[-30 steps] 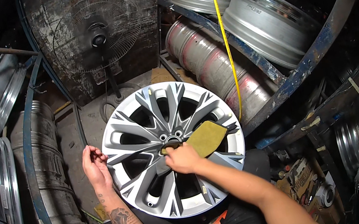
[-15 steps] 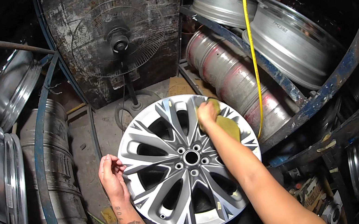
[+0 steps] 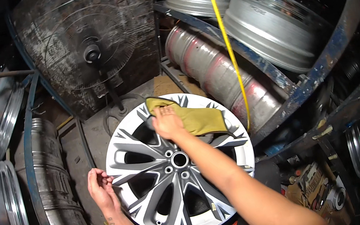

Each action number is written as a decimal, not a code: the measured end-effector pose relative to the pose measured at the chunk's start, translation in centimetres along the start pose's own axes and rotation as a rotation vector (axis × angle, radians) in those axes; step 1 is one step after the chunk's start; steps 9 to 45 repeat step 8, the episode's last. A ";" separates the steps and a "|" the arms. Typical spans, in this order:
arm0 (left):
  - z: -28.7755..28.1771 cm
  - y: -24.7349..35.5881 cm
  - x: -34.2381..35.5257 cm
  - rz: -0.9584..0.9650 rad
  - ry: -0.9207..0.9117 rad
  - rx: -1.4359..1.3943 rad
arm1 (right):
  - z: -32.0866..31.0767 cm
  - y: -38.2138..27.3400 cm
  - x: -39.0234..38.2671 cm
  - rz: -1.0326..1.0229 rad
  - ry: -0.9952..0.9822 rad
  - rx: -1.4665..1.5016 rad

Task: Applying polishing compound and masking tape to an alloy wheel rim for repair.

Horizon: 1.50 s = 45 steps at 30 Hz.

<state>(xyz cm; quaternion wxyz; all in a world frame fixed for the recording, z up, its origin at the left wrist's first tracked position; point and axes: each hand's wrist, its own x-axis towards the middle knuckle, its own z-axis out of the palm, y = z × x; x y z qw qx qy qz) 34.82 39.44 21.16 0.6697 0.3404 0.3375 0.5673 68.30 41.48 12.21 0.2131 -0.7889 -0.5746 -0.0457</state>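
A silver and grey multi-spoke alloy wheel [image 3: 129,178] lies face up in front of me, its round centre hole showing. Across its far part stretches a yellow-green cloth [image 3: 199,118] with a dark edge. My right hand [image 3: 167,123] presses the cloth's left part onto the spokes, fingers laid over it. My right forearm crosses the wheel and hides some of its right side. At the wheel's left rim is my left hand [image 3: 101,188], its fingers loosely curled with nothing in them; whether it touches the rim I cannot tell.
A pedestal fan [image 3: 92,53] stands before a scuffed dark panel [image 3: 140,38]. Blue metal racks [image 3: 308,87] flank me, with more wheel rims [image 3: 265,28] on them. A yellow cable [image 3: 227,43] hangs down to the wheel's right. Cluttered small items and a box [image 3: 311,181] sit lower right.
My right hand has moved left across the wheel's far part. The cloth, bunched before, now spreads out to the right of the hand. My left hand stays by the rim; the view has shifted.
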 end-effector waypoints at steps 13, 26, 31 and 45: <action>-3.4 0.8 0.0 -0.003 0.025 0.037 | -0.4 -6.2 -8.5 -0.031 -0.144 0.010; -3.4 0.8 0.0 -0.003 0.025 0.037 | -0.4 -6.2 -8.5 -0.031 -0.144 0.010; -3.4 0.8 0.0 -0.003 0.025 0.037 | -0.4 -6.2 -8.5 -0.031 -0.144 0.010; -3.4 0.8 0.0 -0.003 0.025 0.037 | -0.4 -6.2 -8.5 -0.031 -0.144 0.010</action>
